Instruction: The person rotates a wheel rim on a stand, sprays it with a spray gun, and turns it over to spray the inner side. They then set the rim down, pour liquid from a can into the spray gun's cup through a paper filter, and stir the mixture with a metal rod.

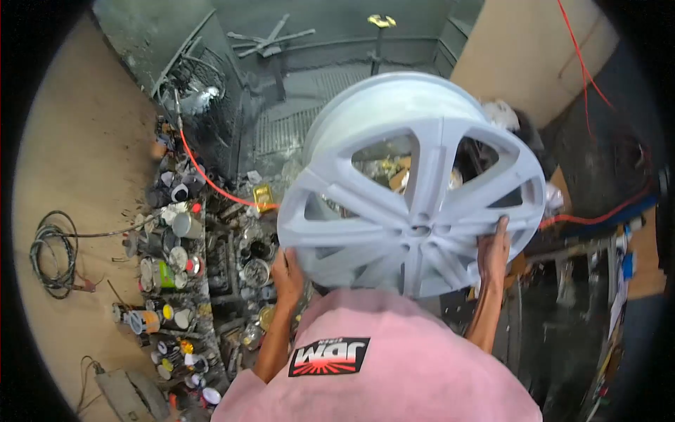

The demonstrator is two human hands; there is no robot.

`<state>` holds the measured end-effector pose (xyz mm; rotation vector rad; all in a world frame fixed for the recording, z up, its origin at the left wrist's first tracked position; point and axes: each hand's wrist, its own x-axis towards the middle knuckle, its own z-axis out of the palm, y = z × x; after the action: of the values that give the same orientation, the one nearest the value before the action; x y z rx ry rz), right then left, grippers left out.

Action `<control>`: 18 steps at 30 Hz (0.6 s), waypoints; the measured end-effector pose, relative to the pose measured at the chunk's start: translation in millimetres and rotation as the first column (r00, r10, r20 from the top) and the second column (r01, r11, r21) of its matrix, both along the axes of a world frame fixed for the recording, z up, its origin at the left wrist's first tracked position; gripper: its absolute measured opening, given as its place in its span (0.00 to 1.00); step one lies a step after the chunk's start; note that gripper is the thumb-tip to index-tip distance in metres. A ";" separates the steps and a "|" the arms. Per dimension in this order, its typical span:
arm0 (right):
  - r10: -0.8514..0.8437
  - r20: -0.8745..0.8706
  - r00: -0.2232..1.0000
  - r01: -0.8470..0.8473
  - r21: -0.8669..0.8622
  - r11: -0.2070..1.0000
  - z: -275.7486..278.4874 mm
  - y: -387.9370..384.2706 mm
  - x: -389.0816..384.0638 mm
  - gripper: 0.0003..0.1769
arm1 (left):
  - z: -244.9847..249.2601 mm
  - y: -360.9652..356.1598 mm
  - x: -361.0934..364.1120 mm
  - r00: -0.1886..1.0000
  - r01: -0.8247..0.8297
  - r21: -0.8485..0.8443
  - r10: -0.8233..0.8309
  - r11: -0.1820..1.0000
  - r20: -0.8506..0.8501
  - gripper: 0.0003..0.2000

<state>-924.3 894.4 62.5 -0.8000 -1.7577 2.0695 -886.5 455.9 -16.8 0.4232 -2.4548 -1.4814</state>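
Observation:
A pale grey-white car wheel rim [429, 151] with several spokes is held up in front of my chest, its spoked face tilted up toward me. At the rim's lower left edge, my left hand [287, 276] grips with the fingers partly hidden behind it. On the other side, my right hand [493, 254] closes around the right edge, the thumb lying along the front face. No tyre is on the rim. My pink shirt [394, 366] fills the bottom of the view, just under the rim.
Cluttered paint cans [186, 225] and jars crowd a bench on the left. An orange-red hose [200, 169] runs behind the rim. A stand with a yellow top [381, 22] and a cross-shaped grey stand [271, 39] are at the back. Coiled black cable [53, 257] lies far left.

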 end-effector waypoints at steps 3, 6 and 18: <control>-0.027 -0.203 0.979 0.022 -0.024 0.999 18.7 -4.8 -67.6 0.31 | 10.8 17.2 -39.2 1.000 -0.010 0.061 0.011 0.998 -0.018 0.20; 0.027 -0.157 0.987 -0.029 -0.007 1.000 11.8 8.1 -129.6 0.33 | -3.2 31.1 -95.7 0.989 -0.055 0.056 0.062 0.997 -0.133 0.20; 0.130 -0.261 0.956 -0.123 0.041 0.992 -29.9 -31.3 -429.9 0.37 | -70.5 13.8 -376.5 0.973 -0.167 0.094 0.180 0.981 -0.146 0.22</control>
<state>-1354.2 863.1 32.6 -0.3904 -1.7200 2.1168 -1263.0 469.7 -87.3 0.5056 -2.1854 -1.4858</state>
